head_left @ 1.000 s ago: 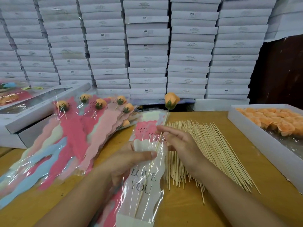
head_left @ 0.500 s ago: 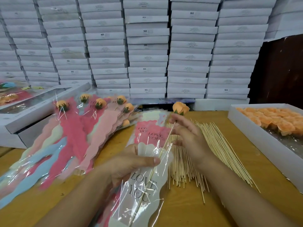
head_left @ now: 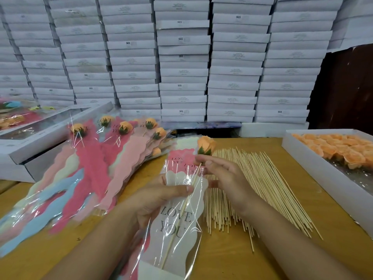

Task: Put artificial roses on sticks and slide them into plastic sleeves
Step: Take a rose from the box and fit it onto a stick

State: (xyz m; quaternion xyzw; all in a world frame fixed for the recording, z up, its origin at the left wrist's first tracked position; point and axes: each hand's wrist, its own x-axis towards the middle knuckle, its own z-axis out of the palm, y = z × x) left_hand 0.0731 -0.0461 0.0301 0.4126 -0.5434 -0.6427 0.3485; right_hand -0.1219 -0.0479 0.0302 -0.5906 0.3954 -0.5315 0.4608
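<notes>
Your left hand (head_left: 161, 197) pinches the top of the sleeve (head_left: 177, 225), thumb across the front and fingers curled behind, so the mouth is kept steady and the film does not buckle as the stick (head_left: 181, 211) runs down inside it. The sleeve lies slanted towards you, its lower end near the counter (head_left: 232, 257) edge; that angle lines it up with the push from your other hand.

Your right hand (head_left: 226, 176) has its fingertips clamped on the stick just under the rose (head_left: 205, 145), right below the green base. Holding that high gives you the whole length to feed and keeps the petals out of the squeeze. Most of the stick is already visible through the clear film, its tip close to the bottom of the sleeve, while the rose stands above the mouth. I'd judge this one is nearly seated; only a short push seems to remain.

The spare sticks (head_left: 252, 188) lie fanned just to the right of the sleeve, beside your right wrist, and the box of roses (head_left: 314, 168) sits beyond them, so both supplies are on your picking side. The finished ones (head_left: 84, 178) are spread on the left, heads pointing away, well apart from the loose stock. More empty sleeves seem to lie under the one you hold, though how many I cannot tell.
</notes>
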